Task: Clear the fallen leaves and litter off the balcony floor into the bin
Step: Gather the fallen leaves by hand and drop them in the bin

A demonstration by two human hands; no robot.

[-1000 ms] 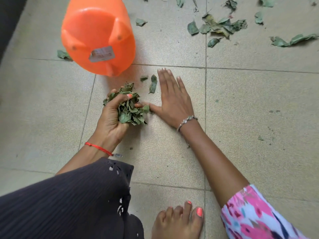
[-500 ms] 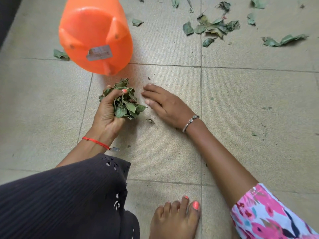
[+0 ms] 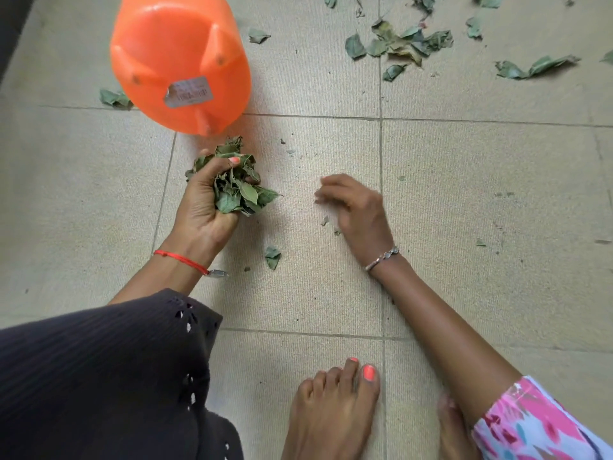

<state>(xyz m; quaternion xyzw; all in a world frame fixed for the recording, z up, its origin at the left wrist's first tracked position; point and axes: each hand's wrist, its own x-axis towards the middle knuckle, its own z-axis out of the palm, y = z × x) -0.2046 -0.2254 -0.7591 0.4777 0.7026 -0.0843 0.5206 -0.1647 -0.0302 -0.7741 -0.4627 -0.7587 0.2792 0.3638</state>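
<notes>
Well, the orange bin lies tipped just ahead of my left hand, base toward me, mouth hidden on the far side. That hand is clenched round a wad of leaves, so it is the nearer one. One loose leaf lies on the floor between my hands. My right hand, blurred and loosely curled, seems to hold nothing.

My right hand is blurred. Its fingers run together, and I cannot tell whether they touch the floor or pinch anything. My left hand has its fingers mostly buried in the bunch of leaves. The orange bin is cut by the top edge, its mouth unseen. Its label is unreadable. The specks nearby are too small to identify.
</notes>
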